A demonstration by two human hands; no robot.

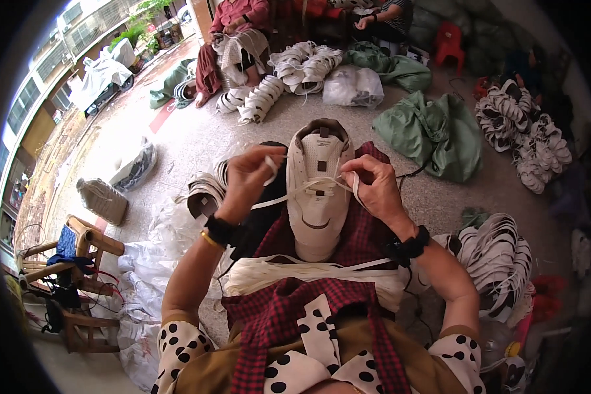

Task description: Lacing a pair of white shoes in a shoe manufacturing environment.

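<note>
Toe toward me, a white sneaker [316, 226] rests in front of me at lap height, its brown-lined collar at the far end. White shoelace [287, 196] threads the lower part of its eyelet area, and the two ends come out to the sides. To the left of the shoe, my left hand [244, 180] pinches one lace end. Close against the shoe's right side, my right hand [379, 192] grips the other end between thumb and fingers. A thick bundle of loose white laces [262, 276] lies across my lap on a red-and-black checked apron [276, 307].
Stacked shoe uppers [496, 259] stand at the right, with more piles [305, 65] at the back. A green sack [433, 134] lies back right, near a red stool [449, 46]. Left are a bamboo chair [85, 262] and clear plastic bags [141, 262]. Two other people sit at the back.
</note>
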